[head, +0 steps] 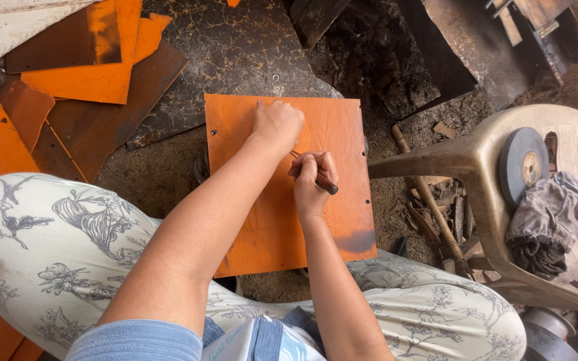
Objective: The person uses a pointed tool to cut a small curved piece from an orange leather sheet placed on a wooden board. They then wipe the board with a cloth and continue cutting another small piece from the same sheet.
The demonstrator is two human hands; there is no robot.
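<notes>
The left hand (277, 124) presses, fingers curled, on the flat rust-orange square metal sheet (342, 214) lying on the ground. On the sheet beside it, the right hand (310, 179) grips a thin dark marking tool (327, 185). Scribing cleanly, I'd judge, needs that sheet pinned firmly.

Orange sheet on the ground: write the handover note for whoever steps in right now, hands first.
Left hand: fist pressed down on the orange sheet near its top edge, holding something flat under it that I cannot make out.
Right hand: closed grip on a thin dark marking tool, tip meeting the sheet just beside the left hand.
Sheet: lies flat on the dirt floor between the knees, small holes along its edges.
Nearby: more orange sheets stacked at upper left; plastic chair at right with a grinding wheel and a rag on the seat.
Done: no finished line is visible.
Left: the marking around the left hand.
</notes>
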